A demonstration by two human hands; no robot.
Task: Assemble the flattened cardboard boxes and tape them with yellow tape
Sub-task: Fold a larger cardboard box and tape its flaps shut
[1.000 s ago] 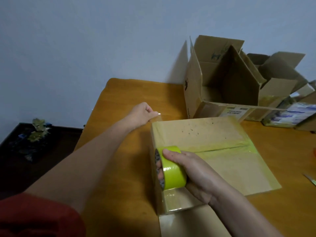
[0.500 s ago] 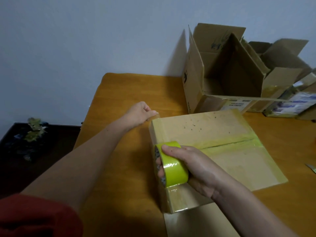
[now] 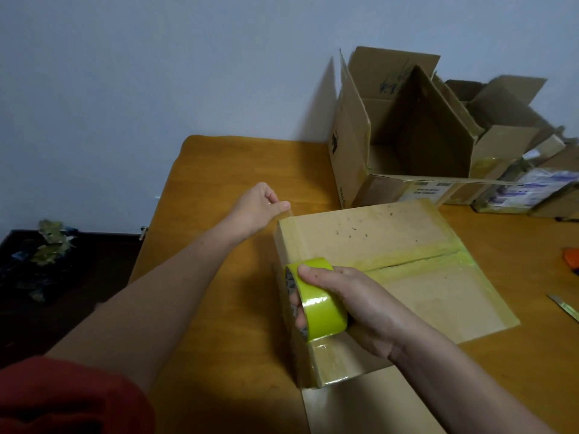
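Note:
A closed cardboard box (image 3: 407, 245) lies on the wooden table (image 3: 225, 277), its centre seam and edges covered in yellow tape. My right hand (image 3: 351, 305) grips the yellow tape roll (image 3: 316, 302) against the box's near left edge. A strip of tape runs from the roll along that left edge to the far left corner. There my left hand (image 3: 260, 205) pinches the strip's free end between thumb and fingers.
Two opened cardboard boxes (image 3: 407, 136) stand at the back right against the wall, with packages (image 3: 532, 189) beside them. A knife blade (image 3: 564, 306) and an orange object (image 3: 571, 256) lie at the right edge. A flat cardboard sheet (image 3: 360, 405) sits under the box near me.
My right hand slid the roll slightly away from me along the box's left edge. My left hand kept its hold at the far corner.

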